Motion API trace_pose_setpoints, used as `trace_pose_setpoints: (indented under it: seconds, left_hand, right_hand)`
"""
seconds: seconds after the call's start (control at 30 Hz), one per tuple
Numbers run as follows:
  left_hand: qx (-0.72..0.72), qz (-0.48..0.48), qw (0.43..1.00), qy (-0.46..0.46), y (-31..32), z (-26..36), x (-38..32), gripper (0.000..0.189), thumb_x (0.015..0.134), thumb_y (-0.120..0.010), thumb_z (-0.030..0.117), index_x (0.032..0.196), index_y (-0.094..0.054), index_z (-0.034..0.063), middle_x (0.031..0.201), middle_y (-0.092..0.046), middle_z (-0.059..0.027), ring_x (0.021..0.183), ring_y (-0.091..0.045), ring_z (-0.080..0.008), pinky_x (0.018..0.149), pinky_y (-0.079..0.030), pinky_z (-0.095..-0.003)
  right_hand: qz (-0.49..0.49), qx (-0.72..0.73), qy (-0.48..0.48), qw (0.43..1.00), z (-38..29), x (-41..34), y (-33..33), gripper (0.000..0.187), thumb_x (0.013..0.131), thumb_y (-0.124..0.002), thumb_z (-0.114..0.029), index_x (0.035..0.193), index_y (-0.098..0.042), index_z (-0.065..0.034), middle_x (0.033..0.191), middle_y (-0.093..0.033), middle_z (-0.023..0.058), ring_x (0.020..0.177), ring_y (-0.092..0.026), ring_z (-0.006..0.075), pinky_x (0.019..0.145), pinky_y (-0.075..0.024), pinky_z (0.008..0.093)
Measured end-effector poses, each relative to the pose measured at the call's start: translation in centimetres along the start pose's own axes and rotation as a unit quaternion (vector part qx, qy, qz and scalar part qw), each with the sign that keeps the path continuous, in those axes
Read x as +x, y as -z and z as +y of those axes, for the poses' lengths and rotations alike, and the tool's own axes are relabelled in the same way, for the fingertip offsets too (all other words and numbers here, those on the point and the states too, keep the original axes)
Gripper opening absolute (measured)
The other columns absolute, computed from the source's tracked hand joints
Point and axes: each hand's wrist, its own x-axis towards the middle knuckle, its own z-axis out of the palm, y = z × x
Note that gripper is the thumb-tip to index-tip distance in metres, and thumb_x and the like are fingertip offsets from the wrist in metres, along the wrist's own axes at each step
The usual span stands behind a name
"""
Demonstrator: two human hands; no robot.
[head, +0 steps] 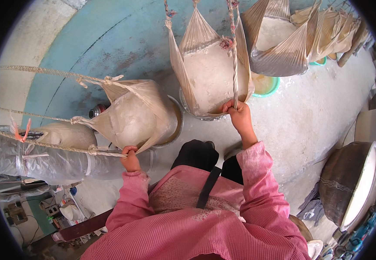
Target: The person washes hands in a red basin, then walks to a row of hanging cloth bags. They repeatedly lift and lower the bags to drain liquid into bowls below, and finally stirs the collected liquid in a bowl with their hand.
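Observation:
Two cloth slings full of a pale, wet mass hang from ropes in front of me. My left hand (131,158) grips the roped lower corner of the left cloth sling (132,117), which hangs partly over a metal basin (179,130) holding yellowish liquid. My right hand (238,112) is closed around the twisted near corner of the middle cloth sling (210,74), just above that sling's edge. Beneath the middle sling shows the rim of another basin (204,117). The corners of both slings are gathered and tied to ropes (54,72).
More filled slings (279,42) hang at the upper right, with a green basin (266,85) of liquid below. A large dark vat (345,182) stands at the right. Plastic-wrapped material (54,162) lies at the left. A blue-painted wall (110,42) rises behind the slings.

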Motion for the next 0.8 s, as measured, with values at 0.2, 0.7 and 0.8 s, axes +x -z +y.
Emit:
trace_pose_setpoints:
  seconds: [0.2,0.7,0.8]
  left_hand:
    - [-0.064,0.064,0.988,0.121,-1.4,0.1,1.6,0.022,0.069,-0.041,-0.006,0.061,-0.059,0.0023,0.057,-0.057,-0.0068,0.051,-0.052,-0.0153,0.051,-0.042,-0.0261]
    - [-0.052,-0.001,0.994,0.093,-2.3,0.7,0.9,0.022,0.067,-0.039,-0.008,0.06,-0.058,0.0006,0.059,-0.059,-0.0059,0.057,-0.056,-0.015,0.058,-0.045,-0.0248]
    - [0.018,-0.001,1.0,0.02,-1.8,1.2,-0.7,0.021,0.067,-0.04,-0.006,0.062,-0.059,0.0004,0.059,-0.059,-0.0064,0.057,-0.056,-0.0138,0.058,-0.046,-0.0247]
  right_hand:
    - [0.02,-0.074,-0.081,0.994,-0.6,4.1,-2.6,0.023,0.068,-0.04,0.009,0.065,-0.061,0.0019,0.071,-0.064,0.0103,0.077,-0.061,0.0181,0.073,-0.0473,0.028]
    - [-0.025,0.029,-0.027,0.999,-0.3,2.1,-2.6,0.022,0.069,-0.04,0.007,0.066,-0.061,0.0015,0.076,-0.066,0.0124,0.075,-0.061,0.0181,0.073,-0.0477,0.0288]
    - [-0.007,0.032,-0.035,0.999,-0.5,0.6,-2.0,0.02,0.07,-0.041,0.008,0.067,-0.059,0.0015,0.079,-0.066,0.0131,0.076,-0.061,0.018,0.074,-0.0474,0.0287]
